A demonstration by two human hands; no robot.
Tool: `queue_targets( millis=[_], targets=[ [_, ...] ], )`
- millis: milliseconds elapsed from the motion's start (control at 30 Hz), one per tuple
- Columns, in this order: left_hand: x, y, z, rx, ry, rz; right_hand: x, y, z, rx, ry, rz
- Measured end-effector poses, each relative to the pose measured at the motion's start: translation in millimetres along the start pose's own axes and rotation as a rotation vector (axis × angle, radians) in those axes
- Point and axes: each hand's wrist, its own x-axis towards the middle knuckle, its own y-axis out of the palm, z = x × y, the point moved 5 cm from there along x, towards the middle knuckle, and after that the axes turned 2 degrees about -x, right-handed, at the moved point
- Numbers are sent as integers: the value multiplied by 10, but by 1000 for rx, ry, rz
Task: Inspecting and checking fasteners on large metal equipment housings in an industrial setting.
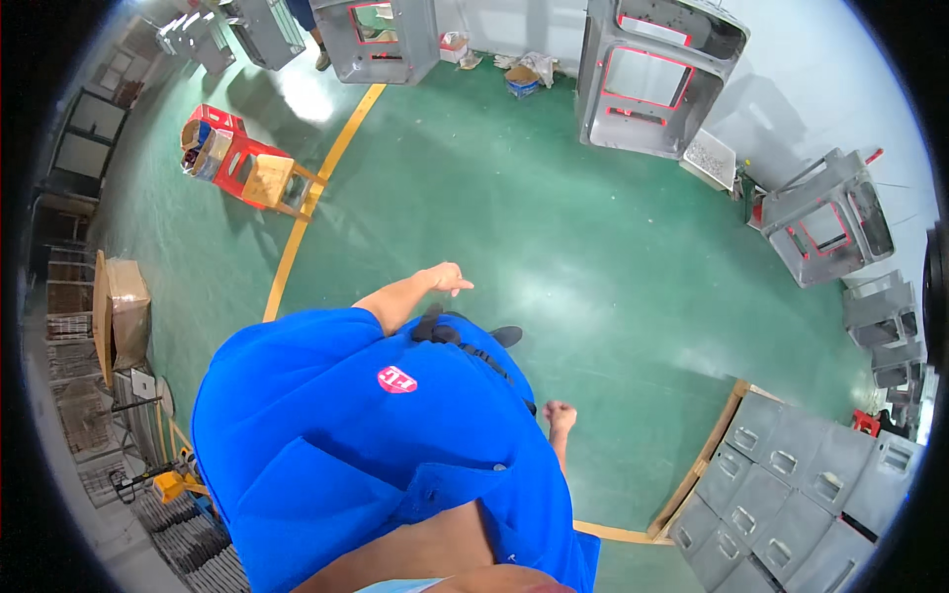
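Observation:
My left hand (450, 279) hangs in front of my body over the green floor. Its fingers are loosely bent and apart from the thumb, and nothing shows in them. Lower and to the right, my right hand (560, 414) is curled into a loose fist beside my hip, with no object visible in it. Neither hand touches anything. I wear a blue short-sleeved shirt (395, 425); a dark shoe (506, 336) shows past its edge.
Large grey housings (647, 84) with red-edged openings stand along the far and right walls. Stacked grey boxes (781, 474) sit on a wooden pallet (707, 450) at lower right. At left are a wooden stool (267, 180), red stools (235, 163) and a yellow floor line (289, 252). Another person's leg (320, 44) shows far back.

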Motion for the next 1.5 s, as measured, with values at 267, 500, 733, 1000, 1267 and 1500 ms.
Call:
queue_targets(
  millis=[267,500,733,1000,1267,1500],
  targets=[
    [-425,135,274,-137,-23,-74,-91,407,990,108,-270,105],
    [-972,384,1257,-350,-71,-201,-445,814,796,-336,-279,141],
    [-1828,913,2625,-655,-389,-399,-1210,1303,533,-660,-246,173],
    [-2476,1461,3288,-1614,-322,-577,-1337,1468,731,-685,-272,192],
    [-2548,1349,3053,-1944,-1,-601,-1421,1924,1201,-563,-544,310],
    [-2548,1103,2682,-1807,21,-627,-1534,1763,906,-642,-532,284]
  ],
)
